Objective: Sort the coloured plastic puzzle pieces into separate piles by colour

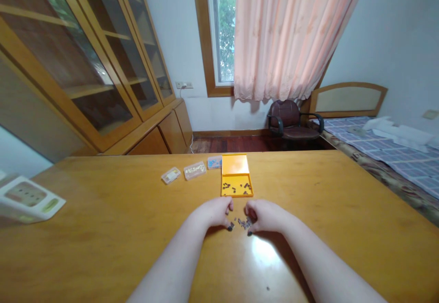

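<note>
Both my hands rest on a wooden table (103, 229), curled around a small heap of tiny dark parts (242, 223). My left hand (216, 212) has its fingers bent, thumb and fingertip pinched at a dark piece at the heap's left edge. My right hand (265, 215) is curled too, its fingertips pressed at the heap's right side. Just beyond the hands lies an open orange box (236, 179), lid folded back, with several dark parts scattered in its tray.
Three small clear plastic boxes (194, 170) lie in a row left of the orange box. A white device (27, 198) sits at the table's left edge. Behind the table are a glass-fronted cabinet (103, 65), a dark office chair (291, 120) and a bed (384, 147).
</note>
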A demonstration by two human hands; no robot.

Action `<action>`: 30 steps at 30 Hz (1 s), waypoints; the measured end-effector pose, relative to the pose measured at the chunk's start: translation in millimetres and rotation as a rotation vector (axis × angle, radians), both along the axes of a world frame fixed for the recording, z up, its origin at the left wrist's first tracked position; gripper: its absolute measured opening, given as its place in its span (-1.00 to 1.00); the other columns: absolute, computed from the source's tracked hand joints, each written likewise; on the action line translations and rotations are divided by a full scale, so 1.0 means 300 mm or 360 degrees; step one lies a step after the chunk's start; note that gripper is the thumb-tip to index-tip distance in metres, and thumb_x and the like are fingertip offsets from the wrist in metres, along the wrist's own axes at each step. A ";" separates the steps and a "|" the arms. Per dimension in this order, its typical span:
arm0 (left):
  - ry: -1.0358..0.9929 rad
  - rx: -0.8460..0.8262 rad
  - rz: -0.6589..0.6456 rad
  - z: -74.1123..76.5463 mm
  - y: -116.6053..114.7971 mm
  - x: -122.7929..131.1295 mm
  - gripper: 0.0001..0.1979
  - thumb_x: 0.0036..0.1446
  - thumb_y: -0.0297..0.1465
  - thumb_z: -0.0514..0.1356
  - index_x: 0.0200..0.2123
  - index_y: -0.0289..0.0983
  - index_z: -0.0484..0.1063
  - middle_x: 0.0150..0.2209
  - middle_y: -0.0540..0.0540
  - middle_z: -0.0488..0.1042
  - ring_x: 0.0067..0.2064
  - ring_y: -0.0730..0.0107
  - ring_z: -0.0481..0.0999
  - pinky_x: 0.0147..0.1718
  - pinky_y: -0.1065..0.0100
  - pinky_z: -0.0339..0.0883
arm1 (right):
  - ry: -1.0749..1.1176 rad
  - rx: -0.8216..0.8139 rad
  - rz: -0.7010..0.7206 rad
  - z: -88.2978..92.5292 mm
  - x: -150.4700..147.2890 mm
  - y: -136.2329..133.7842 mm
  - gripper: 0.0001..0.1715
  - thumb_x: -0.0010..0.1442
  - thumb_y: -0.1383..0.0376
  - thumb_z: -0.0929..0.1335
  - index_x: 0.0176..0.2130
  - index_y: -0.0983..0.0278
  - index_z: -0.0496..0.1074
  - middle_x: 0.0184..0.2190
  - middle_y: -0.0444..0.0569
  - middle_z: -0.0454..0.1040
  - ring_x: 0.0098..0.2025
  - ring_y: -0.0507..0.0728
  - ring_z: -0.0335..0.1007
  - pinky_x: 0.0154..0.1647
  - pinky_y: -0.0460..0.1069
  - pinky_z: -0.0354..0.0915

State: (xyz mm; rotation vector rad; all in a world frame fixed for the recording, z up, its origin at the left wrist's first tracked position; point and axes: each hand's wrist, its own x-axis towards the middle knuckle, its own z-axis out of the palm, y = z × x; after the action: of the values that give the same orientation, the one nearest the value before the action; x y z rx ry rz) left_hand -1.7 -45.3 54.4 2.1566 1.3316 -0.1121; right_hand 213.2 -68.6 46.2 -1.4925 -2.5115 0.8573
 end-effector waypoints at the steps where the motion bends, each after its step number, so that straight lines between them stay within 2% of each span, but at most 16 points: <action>1: -0.0004 -0.0007 0.0004 -0.001 0.000 0.004 -0.51 -0.32 -0.35 0.39 -0.22 -0.21 0.37 -0.31 0.01 0.46 -0.37 0.38 0.41 -0.51 0.46 0.14 | 0.0005 -0.0024 -0.0004 -0.005 0.000 0.003 -0.55 -0.22 0.16 0.53 -0.31 0.23 0.41 -0.43 -0.16 0.46 -0.45 0.02 0.29 -0.51 -0.13 0.04; 5: -0.0022 0.0018 -0.0029 0.001 0.000 0.026 -0.73 -0.16 -0.45 0.28 -0.28 -0.23 0.42 -0.35 0.01 0.49 -0.38 0.42 0.42 -0.48 0.47 0.17 | 0.0043 0.0038 -0.0057 -0.031 -0.008 0.012 -0.82 -0.03 0.26 0.43 -0.33 0.23 0.43 -0.43 -0.15 0.49 -0.44 0.02 0.31 -0.48 -0.13 0.06; 8: -0.0032 0.0095 -0.0045 0.000 -0.002 0.043 -0.87 -0.05 -0.46 0.19 -0.35 -0.23 0.45 -0.38 0.00 0.51 -0.38 0.42 0.43 -0.45 0.47 0.19 | 0.0049 0.0159 -0.0087 -0.047 -0.022 0.015 -0.90 0.05 0.27 0.38 -0.34 0.23 0.46 -0.40 -0.12 0.51 -0.39 0.05 0.35 -0.42 -0.11 0.12; 14: -0.0046 0.0206 0.0019 -0.013 0.006 0.053 -0.87 0.04 -0.43 0.11 -0.37 -0.25 0.47 -0.38 -0.04 0.52 -0.38 0.38 0.45 -0.41 0.44 0.23 | 0.0103 0.0312 -0.0092 -0.057 -0.046 0.017 -0.87 0.14 0.25 0.34 -0.31 0.20 0.49 -0.32 -0.07 0.52 -0.30 0.07 0.39 -0.31 -0.10 0.19; 19: -0.0017 0.0265 0.0023 -0.011 0.016 0.049 -0.85 0.06 -0.42 0.09 -0.37 -0.24 0.46 -0.35 -0.07 0.53 -0.35 0.32 0.46 -0.39 0.40 0.26 | 0.0023 0.0456 -0.0066 -0.047 -0.048 0.020 -0.80 0.20 0.23 0.29 -0.31 0.19 0.51 -0.32 -0.06 0.50 -0.32 0.06 0.39 -0.33 -0.10 0.19; 26: 0.0071 0.0321 -0.0004 0.011 0.019 0.037 -0.86 0.10 -0.36 0.10 -0.35 -0.23 0.46 -0.33 -0.08 0.53 -0.31 0.29 0.48 -0.34 0.39 0.28 | -0.0003 0.0494 -0.0008 -0.041 -0.048 0.015 -0.78 0.21 0.22 0.28 -0.24 0.17 0.52 -0.27 -0.05 0.49 -0.28 0.07 0.40 -0.29 -0.10 0.21; 30: -0.0043 0.0462 0.0048 0.030 0.025 0.031 -0.84 0.15 -0.36 0.07 -0.30 -0.22 0.44 -0.26 -0.08 0.51 -0.25 0.32 0.46 -0.29 0.40 0.28 | -0.0026 0.0481 0.0031 -0.039 -0.050 0.012 -0.76 0.22 0.24 0.27 -0.23 0.15 0.53 -0.28 -0.05 0.49 -0.29 0.07 0.40 -0.28 -0.10 0.21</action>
State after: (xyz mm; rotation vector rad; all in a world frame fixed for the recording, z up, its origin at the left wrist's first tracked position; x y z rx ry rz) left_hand 7.5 -37.9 63.5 2.3649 1.4376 0.1298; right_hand 198.4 -65.1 34.5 -1.3826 -2.5301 0.4416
